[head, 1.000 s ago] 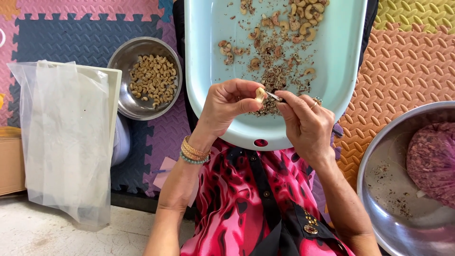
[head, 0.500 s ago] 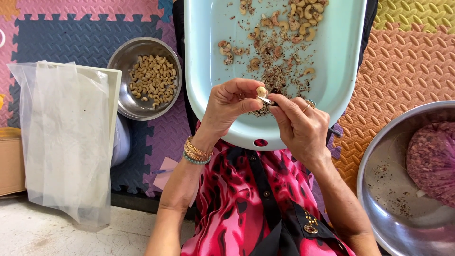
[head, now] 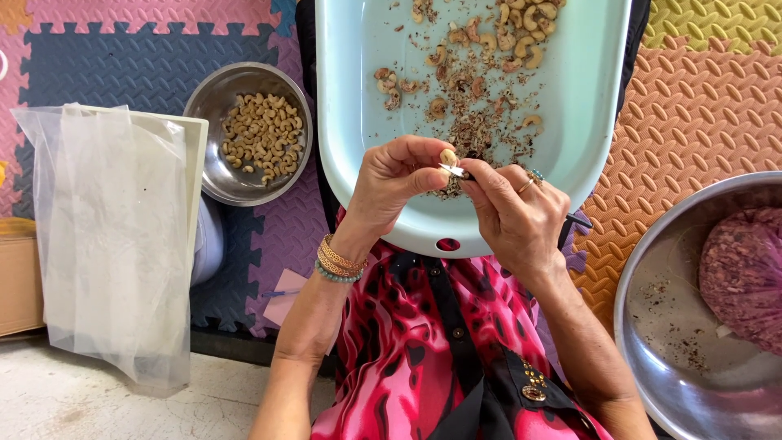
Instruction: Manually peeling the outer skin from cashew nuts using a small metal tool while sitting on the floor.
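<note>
1. At the far left we see a clear plastic bag (head: 106, 244) draped over a pale square container (head: 194, 163), standing on the colourful foam floor mat (head: 98, 57).
2. Just right of it sits a small steel bowl (head: 213, 102) holding a heap of pale peeled cashews (head: 262, 134).
3. Our left forearm comes up from the bottom of the view, with gold and green bangles (head: 336, 262) at the wrist. The left hand (head: 391, 183) bends inward, fingers curled, and pinches a single cashew (head: 449, 156) between thumb and fingertips.
4. That cashew is held above the near rim of the pale blue tray (head: 366, 90), which rests on our lap over a pink and black patterned blouse (head: 407, 342).
5. Further up the tray lie loose cashews (head: 521, 28) and a scatter of brown skin flakes (head: 481, 114).
6. Our right hand (head: 513, 212) meets the left one fingertip to fingertip. It is closed around a small knife (head: 454, 170), whose short blade touches the cashew from below. A ring shows on one finger.
7. At the far right stands a large steel bowl (head: 668, 326) with a mound of reddish-brown skins (head: 745, 277) inside it, along with a few stray flakes on its bottom.
</note>
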